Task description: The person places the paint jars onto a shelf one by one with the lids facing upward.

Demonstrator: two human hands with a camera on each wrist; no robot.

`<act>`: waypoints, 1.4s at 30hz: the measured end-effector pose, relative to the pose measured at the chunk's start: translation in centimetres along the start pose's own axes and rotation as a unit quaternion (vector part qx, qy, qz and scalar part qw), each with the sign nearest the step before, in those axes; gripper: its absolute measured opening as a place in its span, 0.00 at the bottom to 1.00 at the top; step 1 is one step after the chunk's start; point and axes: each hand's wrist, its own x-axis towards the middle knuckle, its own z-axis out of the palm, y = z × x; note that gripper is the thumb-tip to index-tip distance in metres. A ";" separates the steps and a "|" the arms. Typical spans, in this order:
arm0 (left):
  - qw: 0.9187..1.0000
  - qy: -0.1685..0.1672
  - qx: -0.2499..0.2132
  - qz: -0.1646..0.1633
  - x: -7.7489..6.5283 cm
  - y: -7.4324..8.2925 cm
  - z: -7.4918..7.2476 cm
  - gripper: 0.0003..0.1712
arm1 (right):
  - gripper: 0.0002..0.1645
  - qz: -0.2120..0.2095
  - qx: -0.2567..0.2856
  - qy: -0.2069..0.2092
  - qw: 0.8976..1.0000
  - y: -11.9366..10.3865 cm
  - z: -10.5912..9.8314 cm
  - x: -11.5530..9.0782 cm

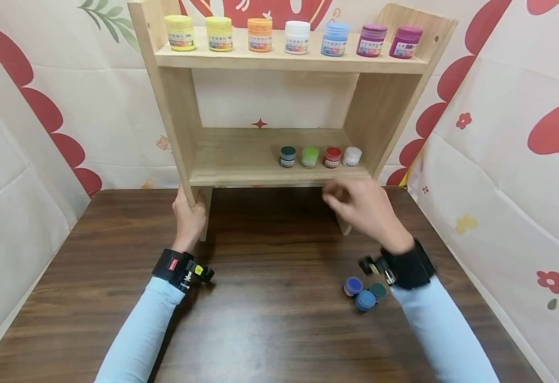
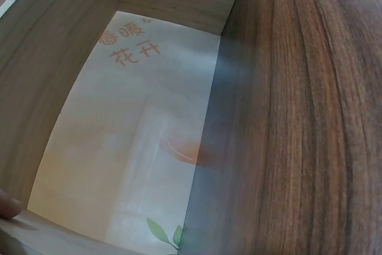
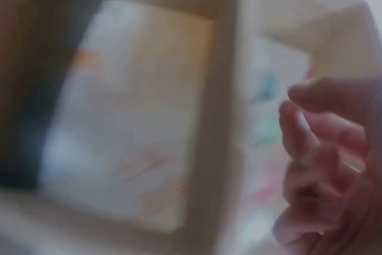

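Note:
A two-tier wooden shelf (image 1: 269, 178) stands at the back of the table. My left hand (image 1: 190, 218) grips the lower part of its left side panel; in the left wrist view only a fingertip (image 2: 9, 205) shows. My right hand (image 1: 367, 205) hovers before the lower board's right end, fingers loosely bent, with nothing seen between thumb and forefinger. Just behind it, small paint jars line that board: dark green (image 1: 287, 157), light green (image 1: 309, 157), red (image 1: 332, 157) and white (image 1: 352, 157). The right wrist view is blurred.
Larger jars, including an orange one (image 1: 259, 36), stand in a row on the upper board (image 1: 279, 62). On the table (image 1: 260, 319), a violet-blue jar (image 1: 353, 286), a blue jar (image 1: 365, 301) and a dark green jar (image 1: 377, 291) cluster near my right wrist. Printed cloth (image 1: 514, 175) hangs around.

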 end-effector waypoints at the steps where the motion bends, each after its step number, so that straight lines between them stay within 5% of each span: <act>1: 1.000 0.004 0.000 0.001 0.0 0.1 0.0 0.21 | 0.06 0.008 0.003 -0.016 1.000 0.7 0.5 -1.9; 7: 1.000 0.012 0.002 0.007 0.1 0.1 0.1 0.21 | 0.09 0.083 0.053 -0.156 0.983 4.1 2.7 -11.3; 12: 1.000 0.010 0.006 -0.002 -0.2 -0.1 0.2 0.24 | 0.15 0.122 0.075 -0.208 0.968 4.4 3.4 -14.7; 21: 1.000 0.004 0.002 -0.003 -0.3 -0.2 0.2 0.23 | 0.15 0.154 0.073 -0.227 0.959 4.1 4.0 -15.2; 29: 1.000 0.004 0.000 -0.004 -0.1 -0.1 0.3 0.23 | 0.12 0.149 0.073 -0.205 0.965 6.3 4.6 -13.8; 36: 1.000 0.005 0.002 -0.003 -0.1 -0.2 0.4 0.23 | 0.14 0.167 0.093 -0.211 0.959 7.3 4.5 -13.1; 42: 1.000 0.008 -0.001 0.002 0.0 -0.3 0.3 0.21 | 0.19 0.179 0.052 -0.230 0.955 7.1 4.6 -13.0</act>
